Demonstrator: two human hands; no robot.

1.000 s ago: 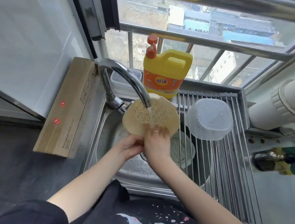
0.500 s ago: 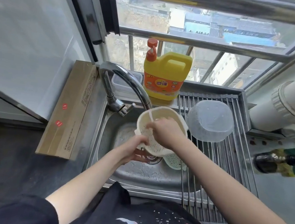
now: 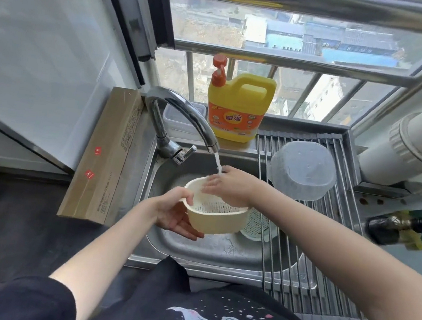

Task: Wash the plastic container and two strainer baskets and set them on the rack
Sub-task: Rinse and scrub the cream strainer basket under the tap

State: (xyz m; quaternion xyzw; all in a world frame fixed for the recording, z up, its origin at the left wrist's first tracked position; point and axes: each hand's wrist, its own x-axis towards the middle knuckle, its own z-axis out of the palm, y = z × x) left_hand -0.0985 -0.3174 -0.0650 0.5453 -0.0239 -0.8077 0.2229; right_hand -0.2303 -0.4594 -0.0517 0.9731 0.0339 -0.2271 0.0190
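A cream strainer basket (image 3: 217, 220) is held mouth-up over the sink, under the running tap. My left hand (image 3: 175, 212) grips its near-left rim, thumb over the edge and fingers underneath. My right hand (image 3: 230, 186) lies inside the basket with its fingers spread, and the water stream falls on it. A pale green strainer basket (image 3: 257, 225) lies in the sink behind the cream one, partly hidden. The clear plastic container (image 3: 303, 169) sits upside down on the roll-up rack (image 3: 329, 227).
The steel sink (image 3: 220, 251) sits below the curved faucet (image 3: 180, 119). A yellow detergent jug (image 3: 240, 109) and a small clear box (image 3: 180, 120) stand behind it. A long cardboard box (image 3: 104, 157) lies left. A dark bottle (image 3: 406, 226) lies right.
The cream basket was turned from bottom-up under the tap to mouth-up and lowered. My right hand moved from its underside into its inside; my left hand now grips the rim.
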